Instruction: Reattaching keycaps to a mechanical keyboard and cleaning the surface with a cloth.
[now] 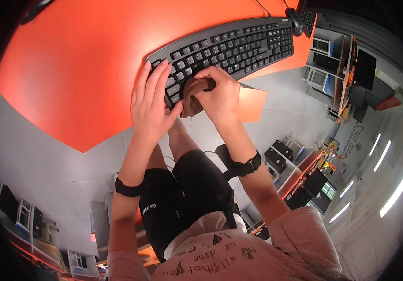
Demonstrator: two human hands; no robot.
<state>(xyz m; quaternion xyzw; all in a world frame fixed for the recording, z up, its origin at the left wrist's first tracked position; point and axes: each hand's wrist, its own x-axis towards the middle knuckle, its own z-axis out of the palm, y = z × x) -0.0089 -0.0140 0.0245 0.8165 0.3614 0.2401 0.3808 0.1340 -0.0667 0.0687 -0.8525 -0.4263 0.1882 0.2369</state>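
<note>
A black keyboard [239, 49] lies at a slant on the orange-red tabletop, its near-left corner close to the table's front edge. My left hand [151, 105] rests over the keyboard's left end with fingers stretched out on it; the thumb is spread toward the near corner, beside the cloth. Bunched in my right hand [222, 96] is a brown cloth [193, 96], pressed against the keys at the lower left. The fingers of that hand are curled round the cloth, which hides some keys.
A black mouse [295, 22] sits by the keyboard's far right end, beside another dark keyboard [309, 21]. The orange-red table [70, 70] ends in a corner at the near left. A pale orange panel [252, 104] shows below the edge. Shelves [325, 61] with equipment stand to the right.
</note>
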